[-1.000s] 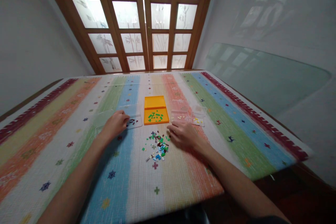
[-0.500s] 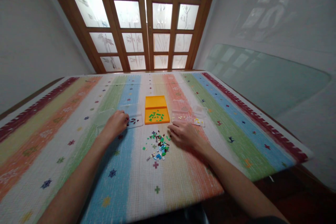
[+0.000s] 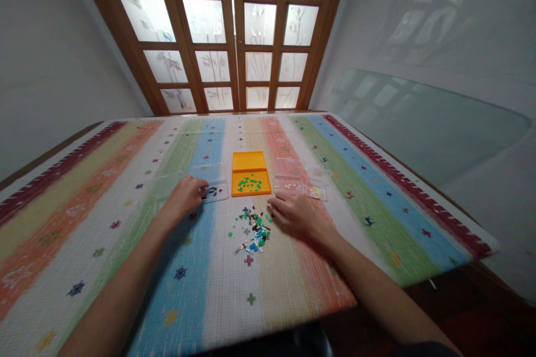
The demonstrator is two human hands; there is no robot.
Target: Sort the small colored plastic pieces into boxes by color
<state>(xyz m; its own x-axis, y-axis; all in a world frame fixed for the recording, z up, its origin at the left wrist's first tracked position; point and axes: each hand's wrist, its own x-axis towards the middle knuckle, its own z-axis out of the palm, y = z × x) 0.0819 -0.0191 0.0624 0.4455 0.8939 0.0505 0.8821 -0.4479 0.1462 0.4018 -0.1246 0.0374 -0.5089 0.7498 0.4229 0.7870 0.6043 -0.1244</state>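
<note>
A small heap of tiny coloured bricks (image 3: pixel 252 230) lies on the striped tablecloth (image 3: pixel 125 206) between my hands. My left hand (image 3: pixel 184 196) rests with curled fingers at the edge of a clear tray (image 3: pixel 213 189) that holds a few dark pieces. My right hand (image 3: pixel 293 213) lies just right of the heap, fingers bent together near the cloth; whether it pinches a piece I cannot make out. An orange tray (image 3: pixel 250 174) with green pieces sits behind the heap. Two more clear trays (image 3: pixel 299 184) stand behind my right hand.
The table's near edge (image 3: pixel 268 323) runs close under my forearms, and its right edge (image 3: pixel 419 189) borders a glass sheet leaning on the wall. Wooden doors with frosted panes (image 3: pixel 247 39) stand beyond the far end.
Both hands have stayed almost where they were; my left fingers have crept slightly toward the clear tray. The view has shifted a little.
</note>
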